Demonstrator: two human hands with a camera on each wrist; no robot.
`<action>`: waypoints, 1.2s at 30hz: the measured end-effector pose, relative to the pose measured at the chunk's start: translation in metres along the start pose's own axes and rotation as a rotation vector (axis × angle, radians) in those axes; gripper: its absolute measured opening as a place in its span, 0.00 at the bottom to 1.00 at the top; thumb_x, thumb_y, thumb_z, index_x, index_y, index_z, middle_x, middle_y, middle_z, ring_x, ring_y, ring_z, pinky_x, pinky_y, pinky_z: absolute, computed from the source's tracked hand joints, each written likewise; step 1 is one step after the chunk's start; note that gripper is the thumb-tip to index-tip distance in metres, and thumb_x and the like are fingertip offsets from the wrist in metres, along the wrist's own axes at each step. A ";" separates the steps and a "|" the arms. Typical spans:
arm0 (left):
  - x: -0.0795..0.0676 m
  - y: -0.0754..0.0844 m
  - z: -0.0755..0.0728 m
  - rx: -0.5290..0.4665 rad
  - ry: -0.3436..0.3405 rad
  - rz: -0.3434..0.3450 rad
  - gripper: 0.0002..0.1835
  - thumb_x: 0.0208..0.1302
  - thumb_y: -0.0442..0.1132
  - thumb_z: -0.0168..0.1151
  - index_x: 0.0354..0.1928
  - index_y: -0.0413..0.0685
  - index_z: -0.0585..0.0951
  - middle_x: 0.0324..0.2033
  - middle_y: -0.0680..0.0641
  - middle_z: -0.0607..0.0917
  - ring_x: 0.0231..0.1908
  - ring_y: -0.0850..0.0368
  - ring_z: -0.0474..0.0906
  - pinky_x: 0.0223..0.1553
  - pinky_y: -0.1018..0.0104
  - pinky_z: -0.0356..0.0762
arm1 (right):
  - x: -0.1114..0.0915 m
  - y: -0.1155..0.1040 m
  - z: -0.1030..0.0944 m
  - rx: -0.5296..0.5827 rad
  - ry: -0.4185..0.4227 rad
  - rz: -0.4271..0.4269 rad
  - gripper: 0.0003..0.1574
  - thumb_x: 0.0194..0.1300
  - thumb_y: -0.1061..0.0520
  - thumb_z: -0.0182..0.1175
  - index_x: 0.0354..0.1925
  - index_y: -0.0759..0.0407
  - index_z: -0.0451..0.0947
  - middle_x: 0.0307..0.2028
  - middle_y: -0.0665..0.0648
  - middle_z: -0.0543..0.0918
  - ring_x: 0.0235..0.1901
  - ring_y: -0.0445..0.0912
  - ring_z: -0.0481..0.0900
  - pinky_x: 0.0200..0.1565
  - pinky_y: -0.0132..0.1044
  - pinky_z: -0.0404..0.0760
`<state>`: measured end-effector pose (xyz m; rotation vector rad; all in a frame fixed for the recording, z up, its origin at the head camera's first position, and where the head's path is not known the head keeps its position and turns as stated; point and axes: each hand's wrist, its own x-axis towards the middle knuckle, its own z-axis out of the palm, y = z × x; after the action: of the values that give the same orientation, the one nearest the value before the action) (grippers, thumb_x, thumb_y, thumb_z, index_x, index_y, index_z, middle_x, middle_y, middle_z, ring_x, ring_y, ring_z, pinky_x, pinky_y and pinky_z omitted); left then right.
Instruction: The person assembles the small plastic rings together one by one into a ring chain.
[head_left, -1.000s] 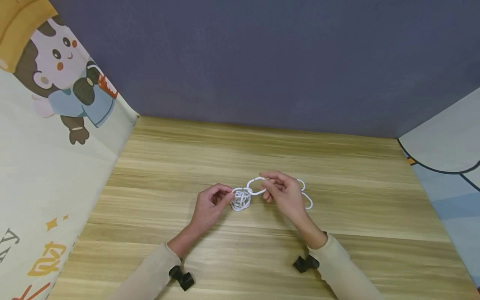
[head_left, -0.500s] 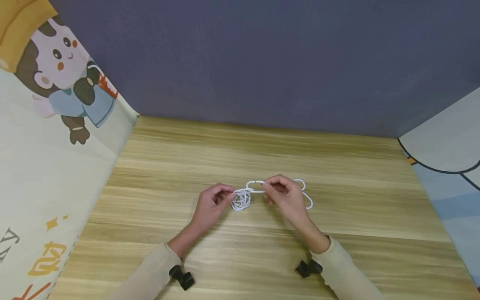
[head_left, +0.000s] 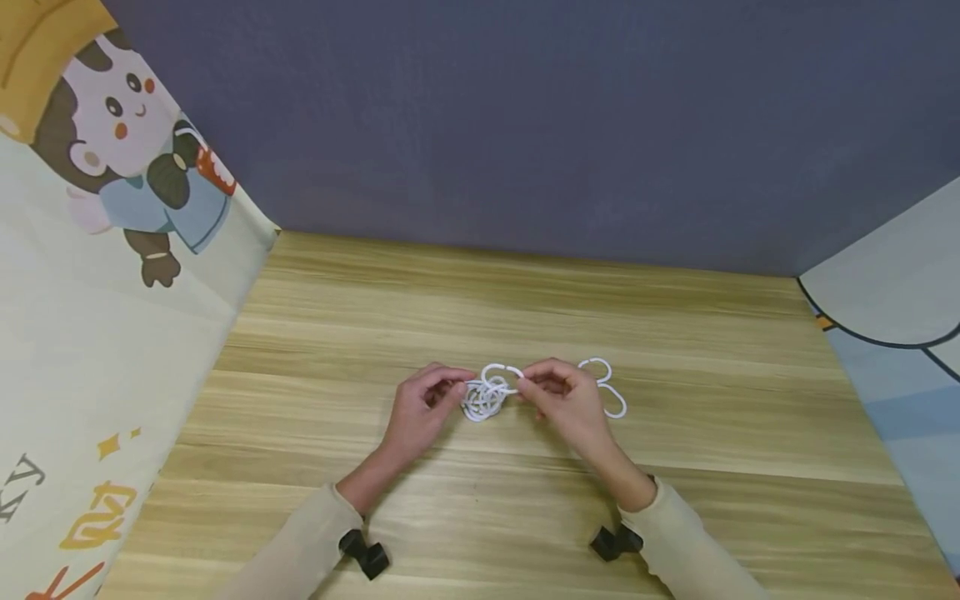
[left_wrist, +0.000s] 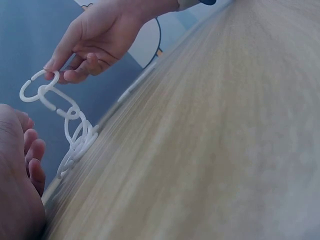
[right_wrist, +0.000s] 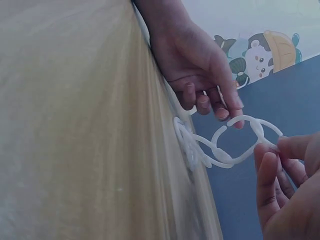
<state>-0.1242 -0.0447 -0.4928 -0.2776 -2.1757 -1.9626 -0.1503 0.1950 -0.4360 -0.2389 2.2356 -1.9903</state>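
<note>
Over the desk it's all happening in the middle: the right hand slides left, closing on the left hand, which barely shifts. The wrists angle inward, the two hands facing each other. The chain sits bunched between them on the wood, and its upper links, spread wider a second ago, now draw in over the heap; that probably gives slack for working the joints. More of the spare rings comes clear beyond the right hand. Right fingers pinch one raised ring; left fingers bend at the heap's edge, whether gripping, nobody can tell.
</note>
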 end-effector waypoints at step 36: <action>-0.003 0.002 0.000 -0.046 -0.011 -0.034 0.04 0.69 0.26 0.73 0.42 0.32 0.89 0.35 0.37 0.90 0.33 0.64 0.82 0.35 0.74 0.80 | -0.013 0.014 -0.036 -0.135 0.002 -0.017 0.11 0.69 0.71 0.74 0.49 0.73 0.86 0.39 0.55 0.89 0.36 0.39 0.86 0.31 0.28 0.83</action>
<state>-0.1208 -0.0449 -0.4913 -0.2608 -2.1580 -2.0353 -0.1453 0.2338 -0.4458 -0.2706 2.3795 -1.8506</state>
